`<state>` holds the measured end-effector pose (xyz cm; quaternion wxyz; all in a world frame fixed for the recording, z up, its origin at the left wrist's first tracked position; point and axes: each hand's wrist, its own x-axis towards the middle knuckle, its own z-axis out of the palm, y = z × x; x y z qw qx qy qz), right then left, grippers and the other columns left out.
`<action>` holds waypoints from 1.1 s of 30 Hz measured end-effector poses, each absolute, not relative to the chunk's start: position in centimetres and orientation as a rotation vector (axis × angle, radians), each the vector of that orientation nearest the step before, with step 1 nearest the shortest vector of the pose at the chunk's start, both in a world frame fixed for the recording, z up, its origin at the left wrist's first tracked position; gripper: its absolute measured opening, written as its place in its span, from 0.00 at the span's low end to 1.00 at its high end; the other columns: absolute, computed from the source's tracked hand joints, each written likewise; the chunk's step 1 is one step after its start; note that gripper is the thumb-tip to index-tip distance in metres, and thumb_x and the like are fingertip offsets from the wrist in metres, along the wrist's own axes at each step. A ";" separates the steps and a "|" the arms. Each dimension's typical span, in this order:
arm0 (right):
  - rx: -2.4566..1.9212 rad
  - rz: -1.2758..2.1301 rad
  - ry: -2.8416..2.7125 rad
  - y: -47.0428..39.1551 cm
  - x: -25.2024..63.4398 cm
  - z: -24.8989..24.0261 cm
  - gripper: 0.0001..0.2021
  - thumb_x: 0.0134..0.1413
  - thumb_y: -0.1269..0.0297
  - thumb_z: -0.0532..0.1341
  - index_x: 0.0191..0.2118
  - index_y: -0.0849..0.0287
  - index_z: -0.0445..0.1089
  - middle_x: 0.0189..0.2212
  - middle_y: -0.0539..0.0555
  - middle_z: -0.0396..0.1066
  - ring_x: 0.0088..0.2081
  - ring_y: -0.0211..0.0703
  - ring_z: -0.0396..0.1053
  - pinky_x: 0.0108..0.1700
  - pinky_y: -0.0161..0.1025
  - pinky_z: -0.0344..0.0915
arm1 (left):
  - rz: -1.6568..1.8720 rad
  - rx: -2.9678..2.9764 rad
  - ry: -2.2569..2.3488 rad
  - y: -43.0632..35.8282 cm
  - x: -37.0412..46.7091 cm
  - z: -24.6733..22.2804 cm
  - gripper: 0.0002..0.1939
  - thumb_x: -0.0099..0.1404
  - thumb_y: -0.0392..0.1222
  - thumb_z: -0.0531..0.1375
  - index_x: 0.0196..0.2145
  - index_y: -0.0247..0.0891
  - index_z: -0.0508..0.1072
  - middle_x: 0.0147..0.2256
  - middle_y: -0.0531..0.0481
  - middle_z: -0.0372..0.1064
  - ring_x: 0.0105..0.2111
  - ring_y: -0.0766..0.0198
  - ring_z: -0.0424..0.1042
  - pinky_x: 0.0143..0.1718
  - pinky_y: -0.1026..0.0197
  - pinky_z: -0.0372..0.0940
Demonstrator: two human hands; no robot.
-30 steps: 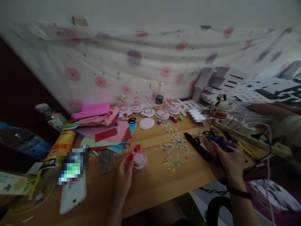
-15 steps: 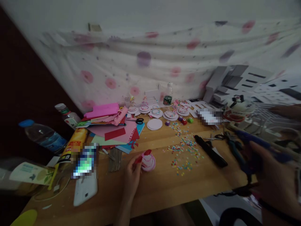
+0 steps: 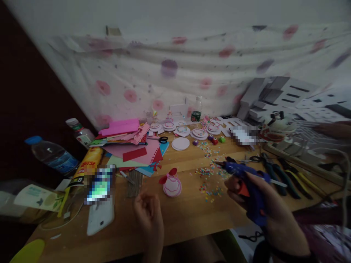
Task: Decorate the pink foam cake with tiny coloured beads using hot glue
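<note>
My right hand [image 3: 257, 197] grips a blue hot glue gun [image 3: 255, 201] with an orange trigger, raised over the table's right side. Its nozzle points left, near the scattered confetti dots [image 3: 211, 171]. A white glue stick [image 3: 278, 183] sticks out of its back. At the front centre my left hand [image 3: 149, 212] is closed, fingers curled in, and I see nothing in them. Just beyond it, to the right, lies a small pink-and-white paper hat [image 3: 172, 186] with wavy pink trim. Two red paper ovals [image 3: 168, 176] sit at its upper left edge.
Coloured paper sheets [image 3: 131, 146], bottles [image 3: 52, 157] and phones [image 3: 100, 219] crowd the left. White paper discs [image 3: 180, 143] and decorated hats [image 3: 199, 133] line the back. Pliers [image 3: 287, 179] and a power strip [image 3: 298, 157] lie right. Another person's hand [image 3: 333, 129] shows far right.
My left hand has let go of the red paper piece and drawn back toward the front. My right hand has brought the glue gun left over the table, uncovering the pliers.
</note>
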<state>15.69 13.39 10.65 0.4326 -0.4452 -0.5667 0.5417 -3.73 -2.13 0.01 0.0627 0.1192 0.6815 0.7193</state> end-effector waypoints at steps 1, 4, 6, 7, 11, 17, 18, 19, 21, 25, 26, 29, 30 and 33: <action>-1.094 1.490 -1.386 12.6 14.9 10.8 0.19 0.43 0.43 0.67 0.23 0.57 0.73 0.19 0.54 0.71 0.23 0.46 0.70 0.24 0.40 0.71 | 2.152 0.349 2.024 -2.5 -2.5 0.3 0.20 0.61 0.57 0.63 0.41 0.41 0.67 0.33 0.51 0.68 0.32 0.62 0.70 0.34 0.61 0.66; -1.019 1.704 -1.314 10.5 12.7 10.7 0.21 0.42 0.43 0.69 0.23 0.58 0.73 0.21 0.53 0.71 0.24 0.42 0.70 0.25 0.36 0.69 | 1.824 0.558 1.850 -2.9 1.5 1.6 0.19 0.64 0.60 0.59 0.34 0.41 0.73 0.30 0.48 0.71 0.32 0.59 0.70 0.35 0.59 0.65; -0.995 1.730 -1.243 9.3 11.7 10.2 0.21 0.42 0.42 0.70 0.23 0.58 0.74 0.22 0.53 0.71 0.25 0.41 0.69 0.26 0.34 0.68 | 1.662 0.799 1.706 -2.5 3.6 2.4 0.20 0.65 0.61 0.57 0.36 0.41 0.76 0.34 0.46 0.73 0.32 0.59 0.70 0.36 0.59 0.65; -1.006 1.735 -1.212 8.8 11.4 9.8 0.21 0.42 0.42 0.70 0.23 0.58 0.74 0.23 0.52 0.71 0.26 0.41 0.69 0.25 0.33 0.67 | 1.598 0.870 1.643 -2.2 4.3 2.8 0.20 0.65 0.60 0.57 0.39 0.41 0.77 0.36 0.45 0.74 0.32 0.59 0.69 0.36 0.59 0.64; -1.084 1.661 -1.234 7.3 10.9 8.5 0.22 0.43 0.41 0.70 0.25 0.57 0.77 0.27 0.54 0.74 0.32 0.46 0.72 0.32 0.36 0.69 | 1.412 0.914 1.562 -1.7 4.9 3.2 0.17 0.65 0.55 0.58 0.43 0.41 0.75 0.31 0.48 0.71 0.31 0.60 0.68 0.34 0.60 0.62; -1.198 1.548 -1.386 6.4 11.3 7.9 0.22 0.47 0.39 0.67 0.28 0.55 0.77 0.30 0.55 0.77 0.37 0.52 0.74 0.39 0.42 0.71 | 1.430 1.026 1.535 -2.2 4.8 1.5 0.12 0.62 0.48 0.59 0.40 0.41 0.74 0.28 0.48 0.69 0.29 0.60 0.68 0.32 0.60 0.64; -1.207 1.553 -1.409 6.3 11.4 7.8 0.21 0.46 0.39 0.68 0.29 0.55 0.77 0.30 0.54 0.77 0.36 0.52 0.74 0.38 0.42 0.71 | 1.461 1.044 1.529 -2.3 5.0 1.2 0.12 0.63 0.48 0.58 0.41 0.41 0.75 0.31 0.46 0.71 0.30 0.58 0.70 0.34 0.59 0.66; -1.205 1.573 -1.437 6.2 11.4 7.6 0.20 0.45 0.40 0.69 0.29 0.54 0.77 0.30 0.54 0.77 0.35 0.52 0.74 0.38 0.43 0.72 | 1.495 1.064 1.531 -2.4 5.3 1.0 0.13 0.64 0.48 0.57 0.42 0.41 0.75 0.33 0.44 0.73 0.33 0.57 0.72 0.37 0.58 0.67; -1.176 1.621 -1.476 6.0 11.4 7.0 0.19 0.44 0.42 0.70 0.32 0.53 0.77 0.29 0.53 0.76 0.34 0.52 0.73 0.36 0.44 0.72 | 1.549 1.110 1.561 -2.6 5.4 0.6 0.17 0.66 0.48 0.56 0.48 0.43 0.76 0.39 0.41 0.76 0.38 0.54 0.75 0.42 0.56 0.69; -1.111 1.614 -1.523 6.2 11.3 5.8 0.18 0.46 0.42 0.69 0.33 0.52 0.77 0.27 0.52 0.74 0.32 0.51 0.72 0.35 0.45 0.72 | 1.555 1.294 1.640 -3.4 3.7 0.0 0.15 0.66 0.49 0.57 0.47 0.46 0.79 0.42 0.41 0.79 0.42 0.53 0.77 0.46 0.53 0.70; -1.106 1.574 -1.543 6.4 11.3 5.8 0.18 0.47 0.42 0.68 0.32 0.53 0.77 0.27 0.52 0.74 0.32 0.50 0.71 0.35 0.44 0.72 | 1.558 1.314 1.683 -3.6 2.9 -0.1 0.14 0.66 0.49 0.58 0.44 0.46 0.80 0.41 0.42 0.79 0.41 0.53 0.77 0.44 0.54 0.71; -1.081 1.471 -1.632 6.9 11.5 6.4 0.20 0.51 0.41 0.65 0.25 0.54 0.74 0.25 0.52 0.72 0.31 0.48 0.70 0.36 0.43 0.70 | 1.700 1.015 1.970 -3.8 -0.4 -0.6 0.11 0.64 0.52 0.61 0.35 0.43 0.79 0.33 0.45 0.78 0.32 0.57 0.76 0.36 0.58 0.72; -1.065 1.465 -1.659 7.0 11.5 6.7 0.22 0.52 0.40 0.64 0.24 0.54 0.73 0.24 0.52 0.72 0.30 0.47 0.70 0.36 0.42 0.69 | 1.770 0.846 2.077 -3.6 -1.5 -0.8 0.12 0.62 0.53 0.63 0.36 0.42 0.77 0.33 0.45 0.77 0.31 0.58 0.75 0.34 0.59 0.71; -1.008 1.495 -1.709 7.4 11.3 7.3 0.23 0.54 0.39 0.62 0.24 0.55 0.73 0.24 0.53 0.73 0.31 0.46 0.71 0.38 0.41 0.68 | 1.844 0.704 2.293 -2.4 -4.1 -1.2 0.24 0.54 0.54 0.69 0.45 0.41 0.73 0.40 0.43 0.77 0.38 0.54 0.76 0.39 0.54 0.72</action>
